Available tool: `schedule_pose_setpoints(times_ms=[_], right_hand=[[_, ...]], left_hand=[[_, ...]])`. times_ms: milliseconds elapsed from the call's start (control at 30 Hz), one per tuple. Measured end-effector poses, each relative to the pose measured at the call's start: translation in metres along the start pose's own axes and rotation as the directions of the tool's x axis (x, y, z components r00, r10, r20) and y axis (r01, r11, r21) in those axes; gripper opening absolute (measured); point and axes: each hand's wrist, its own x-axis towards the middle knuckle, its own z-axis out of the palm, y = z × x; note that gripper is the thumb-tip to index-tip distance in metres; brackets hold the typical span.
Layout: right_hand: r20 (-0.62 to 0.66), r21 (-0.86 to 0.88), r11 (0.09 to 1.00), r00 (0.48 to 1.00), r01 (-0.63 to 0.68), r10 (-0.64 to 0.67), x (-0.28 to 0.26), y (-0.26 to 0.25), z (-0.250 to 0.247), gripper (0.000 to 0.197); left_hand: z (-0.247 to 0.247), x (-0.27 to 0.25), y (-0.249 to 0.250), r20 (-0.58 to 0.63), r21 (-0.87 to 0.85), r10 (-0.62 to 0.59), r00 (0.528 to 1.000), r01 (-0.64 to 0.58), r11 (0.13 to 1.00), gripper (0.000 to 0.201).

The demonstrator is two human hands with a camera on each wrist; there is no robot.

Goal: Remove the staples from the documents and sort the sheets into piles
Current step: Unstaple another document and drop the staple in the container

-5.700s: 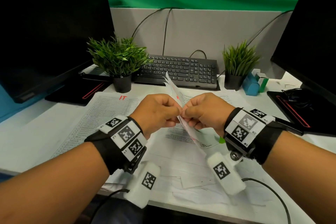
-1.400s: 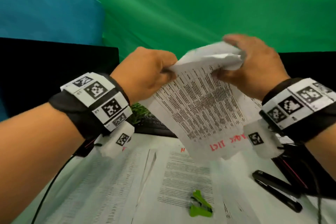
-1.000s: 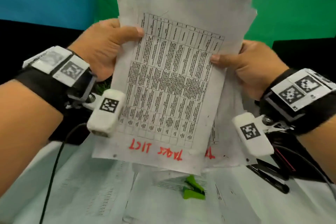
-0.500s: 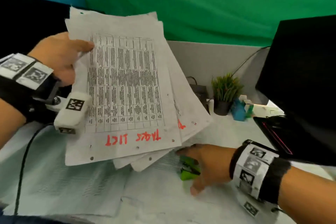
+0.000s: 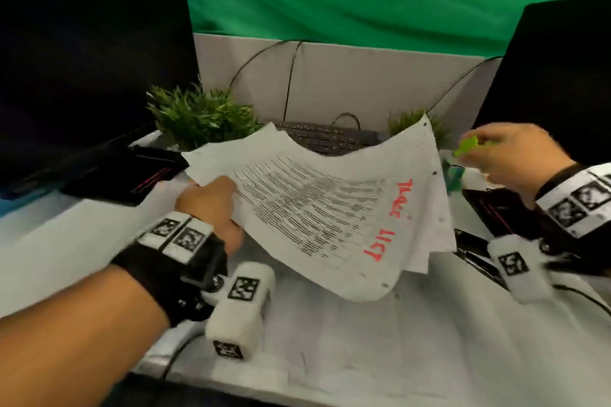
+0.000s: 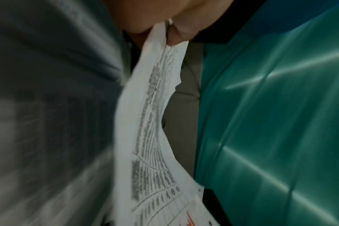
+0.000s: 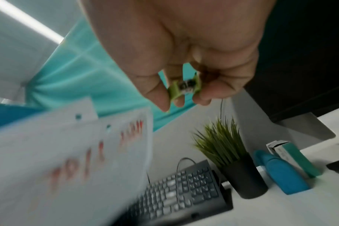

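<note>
My left hand [image 5: 211, 205] pinches the left edge of a stapled document [image 5: 330, 208], a bundle of printed sheets with red handwriting, held curved above the desk. In the left wrist view the thumb and fingers [image 6: 176, 33] clamp the sheets' [image 6: 145, 122] edge. My right hand [image 5: 509, 155] is raised to the right of the document and grips a small green staple remover [image 5: 466, 145]. The right wrist view shows the remover [image 7: 184, 87] pinched between thumb and fingers, with the document's corner [image 7: 68, 152] below and to the left.
More printed sheets [image 5: 380, 340] cover the desk in front. Behind stand two potted plants [image 5: 198, 116] [image 7: 232, 160], a black keyboard [image 5: 327, 137], two dark monitors [image 5: 82, 59] [image 5: 555, 76], and a blue stapler [image 7: 281, 172] beside a small box [image 7: 292, 157]. A black pen [image 5: 476, 258] lies at right.
My right hand has picked the green staple remover up from the desk and lifted it to the right. My left hand has lowered and tilted the document flatter.
</note>
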Motion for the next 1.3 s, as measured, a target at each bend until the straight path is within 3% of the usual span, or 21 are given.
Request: schedule_pose_setpoints(times_ms=[67, 100, 167, 200, 267, 367, 467, 600, 633, 833, 1033, 1167, 1300], right_hand=[[-0.003, 0.246, 0.964, 0.995, -0.1, 0.104, 0.001, -0.004, 0.001, 0.027], [0.057, 0.323, 0.935, 0.989, -0.146, 0.134, -0.003, -0.007, 0.006, 0.035], [0.215, 0.399, 0.887, 0.964, -0.233, 0.157, -0.018, -0.014, 0.02, 0.045], [0.293, 0.403, 0.876, 0.944, -0.265, 0.151, -0.026, -0.018, 0.028, 0.043], [0.434, 0.395, 0.87, 0.895, -0.294, 0.105, -0.043, -0.026, 0.04, 0.03], [0.584, 0.371, 0.868, 0.81, -0.329, 0.058, -0.061, -0.03, 0.059, 0.027], [0.681, 0.259, 0.908, 0.729, -0.328, 0.069, -0.079, -0.025, 0.08, 0.036], [0.816, 0.148, 0.915, 0.569, -0.375, 0.101, -0.097, -0.011, 0.099, 0.052], [0.826, 0.133, 0.92, 0.554, -0.369, 0.103, -0.099, -0.008, 0.102, 0.052], [0.786, 0.083, 0.968, 0.613, -0.235, 0.081, -0.104, -0.01, 0.1, 0.057], [0.668, 0.323, 0.902, 0.744, -0.287, -0.002, -0.102, -0.015, 0.097, 0.037], [0.678, 0.344, 0.913, 0.73, -0.217, -0.082, -0.114, -0.028, 0.11, 0.03], [0.677, 0.16, 0.987, 0.726, 0.021, -0.125, -0.12, -0.027, 0.124, 0.036]], left_hand=[[0.01, -0.011, -0.024, 0.024, 0.087, -0.023, 0.999, 0.021, 0.996, 0.056], [0.014, 0.001, -0.035, 0.001, 0.17, 0.036, 0.999, -0.036, 0.985, 0.058], [0.015, 0.017, -0.043, 0.029, 0.046, -0.075, 0.997, 0.074, 0.996, 0.056], [0.015, 0.016, -0.041, 0.009, -0.1, -0.084, 0.996, 0.085, 0.991, 0.051], [0.018, 0.011, -0.049, -0.001, -0.18, -0.106, 0.994, 0.104, 0.978, 0.047], [0.013, -0.016, -0.069, 0.156, -0.177, -0.11, 0.982, 0.137, 0.975, 0.046], [-0.004, -0.038, -0.077, 0.35, -0.119, -0.176, 0.92, 0.23, 0.966, 0.023], [-0.026, -0.024, -0.056, 0.396, -0.075, -0.244, 0.885, 0.295, 0.952, 0.033], [-0.028, -0.017, -0.049, 0.391, -0.06, -0.249, 0.886, 0.295, 0.954, 0.034], [-0.021, 0.002, -0.05, 0.314, 0.188, -0.3, 0.901, 0.251, 0.95, 0.015], [-0.023, -0.016, -0.063, 0.437, -0.042, -0.159, 0.885, 0.197, 0.98, 0.032], [-0.02, -0.036, -0.078, 0.465, -0.04, -0.168, 0.869, 0.21, 0.977, 0.03], [-0.019, -0.032, -0.065, 0.51, 0.121, -0.276, 0.815, 0.25, 0.961, 0.021]])
